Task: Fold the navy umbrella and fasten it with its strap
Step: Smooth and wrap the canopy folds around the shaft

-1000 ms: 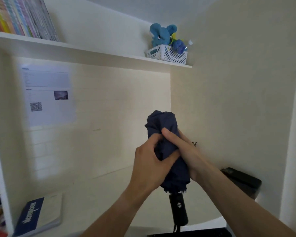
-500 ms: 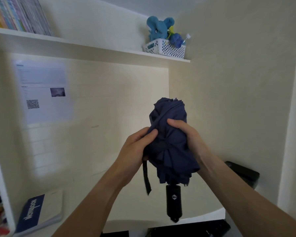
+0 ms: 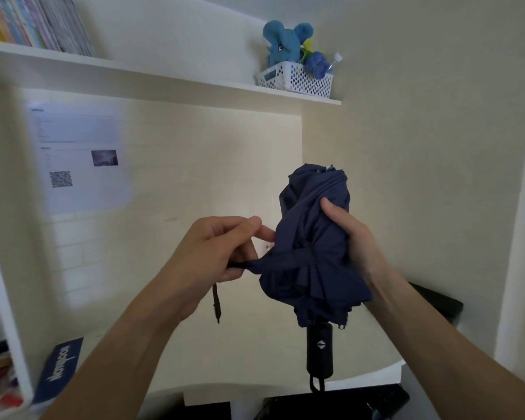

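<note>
Navy umbrella [image 3: 312, 247] centre-right of frame, bunched loosely, gripped by right hand [image 3: 350, 237], fingers curled round canopy. Strap [image 3: 255, 265] pinched by left hand [image 3: 215, 250], drawn taut leftward. Risks: folds springing loose, strap slipping free. White shelf [image 3: 152, 77] above, well apart; nothing obstructing.

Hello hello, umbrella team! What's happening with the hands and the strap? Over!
Left hand pinching strap, pulled out sideways. Right hand gripping bundled navy umbrella. Strap not fastened. Nothing in the way.
</note>
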`<action>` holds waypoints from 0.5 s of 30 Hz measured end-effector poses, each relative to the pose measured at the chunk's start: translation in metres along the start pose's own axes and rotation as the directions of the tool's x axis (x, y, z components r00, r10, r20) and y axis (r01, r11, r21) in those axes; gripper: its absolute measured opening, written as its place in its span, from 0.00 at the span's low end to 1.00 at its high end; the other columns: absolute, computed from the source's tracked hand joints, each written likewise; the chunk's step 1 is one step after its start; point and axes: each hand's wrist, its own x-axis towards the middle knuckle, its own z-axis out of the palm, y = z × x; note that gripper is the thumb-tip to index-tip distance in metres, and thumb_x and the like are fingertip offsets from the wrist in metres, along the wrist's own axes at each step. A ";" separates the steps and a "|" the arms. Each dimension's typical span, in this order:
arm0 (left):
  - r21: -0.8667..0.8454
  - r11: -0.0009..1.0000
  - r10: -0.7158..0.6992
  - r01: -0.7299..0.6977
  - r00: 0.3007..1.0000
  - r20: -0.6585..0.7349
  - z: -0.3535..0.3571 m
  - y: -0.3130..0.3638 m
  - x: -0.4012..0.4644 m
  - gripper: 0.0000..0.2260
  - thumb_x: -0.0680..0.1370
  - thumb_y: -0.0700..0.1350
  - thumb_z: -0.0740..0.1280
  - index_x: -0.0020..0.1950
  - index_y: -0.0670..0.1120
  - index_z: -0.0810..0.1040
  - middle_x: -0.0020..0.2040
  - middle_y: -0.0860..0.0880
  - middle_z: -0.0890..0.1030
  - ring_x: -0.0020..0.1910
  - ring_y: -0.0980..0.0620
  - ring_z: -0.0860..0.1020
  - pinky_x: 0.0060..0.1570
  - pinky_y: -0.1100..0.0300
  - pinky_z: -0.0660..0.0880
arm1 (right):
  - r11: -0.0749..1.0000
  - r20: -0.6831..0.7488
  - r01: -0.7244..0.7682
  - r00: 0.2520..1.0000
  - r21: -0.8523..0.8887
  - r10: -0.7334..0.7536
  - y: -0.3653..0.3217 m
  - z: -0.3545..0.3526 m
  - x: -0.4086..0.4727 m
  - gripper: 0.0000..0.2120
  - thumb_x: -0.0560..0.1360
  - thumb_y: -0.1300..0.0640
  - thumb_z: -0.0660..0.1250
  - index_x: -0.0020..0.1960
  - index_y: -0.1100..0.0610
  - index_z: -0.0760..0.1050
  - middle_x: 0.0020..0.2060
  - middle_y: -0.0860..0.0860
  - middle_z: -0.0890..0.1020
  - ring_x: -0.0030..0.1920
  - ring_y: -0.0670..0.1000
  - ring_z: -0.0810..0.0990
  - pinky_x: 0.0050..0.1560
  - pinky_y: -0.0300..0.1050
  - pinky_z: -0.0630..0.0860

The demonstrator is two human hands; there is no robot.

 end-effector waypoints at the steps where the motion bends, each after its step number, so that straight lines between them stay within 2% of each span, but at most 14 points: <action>1: -0.009 1.000 -0.004 0.004 1.000 -0.021 0.001 0.002 0.000 0.15 0.83 0.51 0.68 0.43 0.45 0.89 0.27 0.48 0.74 0.25 0.54 0.67 0.22 0.68 0.62 | 1.000 0.013 0.016 1.000 -0.004 -0.016 -0.001 0.001 -0.002 0.21 0.73 0.49 0.72 0.60 0.61 0.85 0.59 0.61 0.86 0.56 0.61 0.88 0.54 0.57 0.85; 2: 0.009 1.000 0.001 -0.001 0.999 -0.043 0.004 0.005 0.000 0.15 0.80 0.55 0.70 0.42 0.47 0.88 0.27 0.48 0.74 0.25 0.53 0.67 0.22 0.68 0.62 | 1.000 0.017 0.019 1.000 -0.010 -0.019 -0.001 0.003 -0.003 0.20 0.73 0.50 0.71 0.57 0.62 0.87 0.56 0.61 0.88 0.53 0.60 0.89 0.50 0.55 0.86; 3: 0.054 0.998 0.019 -0.016 0.998 -0.063 0.007 0.007 -0.002 0.15 0.76 0.60 0.72 0.41 0.49 0.87 0.26 0.49 0.74 0.24 0.53 0.68 0.23 0.67 0.63 | 0.999 0.023 0.010 1.000 -0.031 -0.009 -0.001 0.005 -0.004 0.21 0.73 0.50 0.71 0.59 0.63 0.86 0.57 0.61 0.88 0.54 0.61 0.88 0.53 0.56 0.85; 4: 0.122 0.991 0.054 -0.046 0.996 -0.067 0.010 0.010 -0.003 0.16 0.71 0.63 0.74 0.42 0.51 0.86 0.24 0.50 0.75 0.22 0.55 0.70 0.23 0.67 0.65 | 0.997 0.030 -0.005 1.000 -0.071 0.008 0.002 0.004 -0.004 0.24 0.75 0.50 0.72 0.65 0.64 0.82 0.61 0.63 0.85 0.60 0.63 0.86 0.60 0.58 0.83; 5: 0.192 0.978 0.093 -0.081 0.994 -0.058 0.013 0.011 -0.004 0.16 0.69 0.64 0.75 0.44 0.52 0.86 0.22 0.50 0.76 0.20 0.56 0.71 0.23 0.68 0.66 | 0.994 0.033 -0.024 0.999 -0.109 0.027 0.004 0.004 -0.003 0.26 0.76 0.51 0.73 0.69 0.64 0.79 0.66 0.64 0.82 0.65 0.65 0.82 0.66 0.60 0.79; 7: 0.254 0.958 0.145 -0.133 0.989 -0.031 0.018 0.011 0.001 0.11 0.75 0.58 0.76 0.46 0.51 0.86 0.22 0.48 0.78 0.18 0.57 0.72 0.22 0.68 0.67 | 0.989 0.030 -0.040 0.999 -0.144 0.045 0.006 0.009 -0.004 0.25 0.76 0.51 0.72 0.68 0.64 0.79 0.65 0.65 0.82 0.62 0.64 0.84 0.64 0.58 0.81; 9: 0.206 0.973 0.105 -0.103 0.994 -0.001 0.016 0.003 0.006 0.10 0.80 0.51 0.72 0.42 0.48 0.85 0.22 0.52 0.75 0.18 0.57 0.69 0.21 0.68 0.65 | 0.992 0.044 -0.061 0.997 -0.110 0.066 0.005 0.009 -0.008 0.22 0.75 0.49 0.70 0.62 0.64 0.84 0.60 0.63 0.85 0.56 0.61 0.87 0.59 0.55 0.84; 11: 0.164 0.985 0.041 -0.047 0.998 0.041 0.011 -0.009 0.007 0.18 0.83 0.50 0.69 0.33 0.48 0.80 0.23 0.54 0.70 0.20 0.58 0.64 0.22 0.69 0.63 | 0.993 0.037 -0.061 0.997 -0.105 0.065 0.006 0.008 -0.010 0.26 0.71 0.46 0.75 0.62 0.64 0.84 0.61 0.63 0.85 0.59 0.62 0.86 0.61 0.57 0.81; 13: 0.108 0.994 -0.003 -0.007 0.996 0.091 0.007 -0.021 0.004 0.19 0.84 0.51 0.66 0.35 0.45 0.76 0.26 0.53 0.65 0.23 0.57 0.62 0.25 0.69 0.62 | 0.990 -0.017 -0.039 0.999 -0.138 0.037 0.008 0.003 -0.007 0.33 0.66 0.46 0.81 0.65 0.63 0.82 0.62 0.63 0.85 0.62 0.64 0.84 0.64 0.59 0.78; 15: 0.031 0.999 -0.012 0.008 0.991 0.135 0.004 -0.027 0.004 0.17 0.84 0.52 0.65 0.39 0.44 0.76 0.31 0.51 0.64 0.28 0.54 0.61 0.29 0.65 0.60 | 0.990 -0.075 -0.014 0.997 -0.143 0.003 0.008 0.002 -0.006 0.24 0.69 0.46 0.78 0.60 0.61 0.85 0.59 0.62 0.87 0.59 0.63 0.86 0.60 0.57 0.81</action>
